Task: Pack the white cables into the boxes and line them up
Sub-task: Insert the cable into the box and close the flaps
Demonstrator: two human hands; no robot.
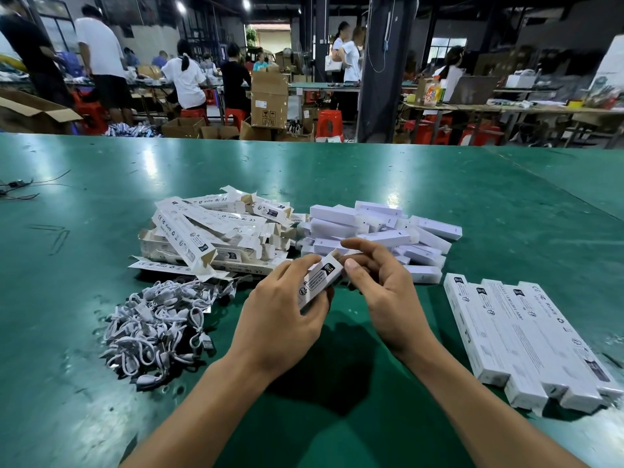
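Observation:
My left hand (280, 319) grips a long white printed box (320, 275) above the green table (337, 180), its far end pointing away from me. My right hand (381, 288) pinches that far end with thumb and fingers. A tangle of white cables (158, 325) lies to the left of my hands. Behind it sits a heap of flat, unfolded printed boxes (212, 231). A pile of plain white inner boxes (381, 231) lies just beyond my hands. Several closed printed boxes (526, 342) lie side by side in a row at the right.
Thin dark wires (20, 190) lie at the table's far left edge. Beyond the table are cardboard cartons (268, 99), red stools (329, 123), a dark pillar (385, 69) and several people at other benches.

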